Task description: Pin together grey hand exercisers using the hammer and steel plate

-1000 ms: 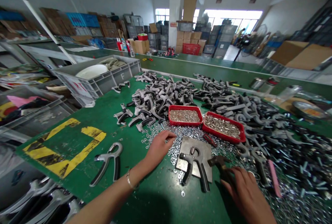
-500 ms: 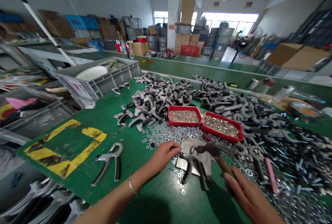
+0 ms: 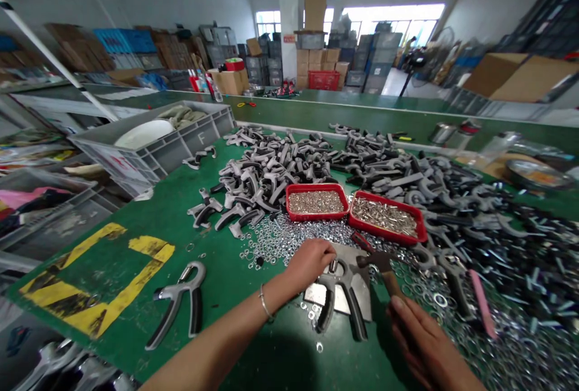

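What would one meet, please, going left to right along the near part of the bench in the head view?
Yellow tape → finished gripper → left hand → metal plate → hammer → pink stick.

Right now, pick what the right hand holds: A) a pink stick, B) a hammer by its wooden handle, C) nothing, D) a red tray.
B: the right hand grips the wooden handle of the hammer, whose head is beside the hand gripper on the metal plate.
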### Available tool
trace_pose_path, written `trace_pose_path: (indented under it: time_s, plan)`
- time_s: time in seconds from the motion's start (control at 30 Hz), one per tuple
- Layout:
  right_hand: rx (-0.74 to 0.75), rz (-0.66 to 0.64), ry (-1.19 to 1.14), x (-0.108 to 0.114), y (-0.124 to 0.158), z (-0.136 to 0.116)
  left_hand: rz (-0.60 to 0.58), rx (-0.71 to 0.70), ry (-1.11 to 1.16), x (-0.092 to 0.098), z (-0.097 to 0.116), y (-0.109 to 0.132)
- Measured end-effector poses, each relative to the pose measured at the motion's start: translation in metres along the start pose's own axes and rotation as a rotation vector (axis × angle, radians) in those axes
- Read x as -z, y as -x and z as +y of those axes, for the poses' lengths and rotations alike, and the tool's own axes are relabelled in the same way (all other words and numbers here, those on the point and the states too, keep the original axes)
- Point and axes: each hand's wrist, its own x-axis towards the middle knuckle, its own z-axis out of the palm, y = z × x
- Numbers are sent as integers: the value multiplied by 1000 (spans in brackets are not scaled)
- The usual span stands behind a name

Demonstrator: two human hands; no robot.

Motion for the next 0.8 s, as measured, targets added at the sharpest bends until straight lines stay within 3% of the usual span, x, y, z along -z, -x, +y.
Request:
trace_pose_path:
  time_s: [0.1,0.37,0.53,0.7,0.8]
  plan:
    - [-90,-37,-95,-3,1,12,1,-2,-35,-5,-1,-4]
    - [-54,-89,-192,-4,-2,21,4,-6,-157,-9,5,-7]
    - [-74,-73,-277,-8,3,22,1,-91,-390,-17,4,-4]
    - [-68,-55,-195,-6,3,25,-71,-409,-714,-25,-1,-3]
    - [114,-38,38,5,-4,18,-56,-322,-669,-22,-2,-2]
